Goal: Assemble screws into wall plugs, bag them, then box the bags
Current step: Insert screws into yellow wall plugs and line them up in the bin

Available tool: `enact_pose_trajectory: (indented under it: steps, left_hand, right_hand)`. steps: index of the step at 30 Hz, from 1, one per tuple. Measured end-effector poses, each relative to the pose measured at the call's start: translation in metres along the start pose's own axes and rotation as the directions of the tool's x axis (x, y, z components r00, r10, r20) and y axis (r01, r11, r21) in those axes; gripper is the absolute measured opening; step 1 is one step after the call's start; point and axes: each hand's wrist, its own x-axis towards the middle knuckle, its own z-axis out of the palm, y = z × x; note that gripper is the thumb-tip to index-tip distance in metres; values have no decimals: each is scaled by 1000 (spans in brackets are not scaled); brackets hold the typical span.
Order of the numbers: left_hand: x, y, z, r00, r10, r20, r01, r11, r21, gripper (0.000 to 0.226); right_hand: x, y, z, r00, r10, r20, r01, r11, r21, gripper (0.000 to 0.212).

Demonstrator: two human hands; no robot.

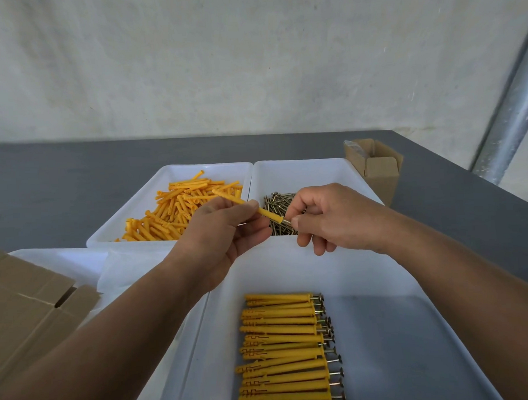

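My left hand [225,231] pinches a yellow wall plug [241,202] that slants up to the left. My right hand [327,218] grips a screw [287,221] whose shaft sits in the plug's open end. Both hands hover over the boundary between two white trays. The far left tray [153,186] holds loose yellow plugs [178,209]. The far right tray [316,170] holds a heap of screws [279,202]. Closest to me, a white tray [290,274] carries a stack of assembled plugs with screws [287,350].
A small open cardboard box [376,167] stands at the back right on the grey table [59,184]. Flattened cardboard [25,307] lies at the left, over another white tray [62,260] with clear bags [129,272]. A metal pole [510,113] leans at the right.
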Motion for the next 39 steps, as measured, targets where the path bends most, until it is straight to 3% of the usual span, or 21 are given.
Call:
enact_pose_trajectory:
  steps: [10, 18, 22, 27, 31, 35, 39]
  left_hand:
    - [-2, -1, 2, 999, 8, 47, -11, 998, 62, 7]
    - [-4, -1, 4, 998, 34, 57, -41, 992, 121, 9]
    - [-2, 2, 3, 992, 124, -8, -121, 983, 138, 10]
    - [6, 9, -7, 969, 182, -168, -170, 982, 84, 11]
    - [11, 10, -16, 938, 261, -227, -212, 952, 219, 10]
    - [17, 8, -25, 890, 365, -273, -231, 878, 418, 12]
    - [22, 5, -35, 828, 490, -272, -195, 707, 679, 8]
  right_hand:
    - [-2, -4, -1, 999, -5, 38, 4, 1000, 14, 13]
    - [-3, -4, -1, 996, -4, 89, 3, 1000, 12, 4]
    - [-5, -4, -6, 971, 48, 234, -41, 999, -35, 3]
    - [-11, -6, -5, 871, 202, 448, -129, 974, -187, 8]
    - [-11, -4, 8, 813, 330, 479, -134, 908, -397, 14]
    - [-10, -1, 17, 805, 368, 466, -130, 875, -466, 11]
    - [-8, 1, 23, 804, 366, 468, -126, 875, -468, 12]
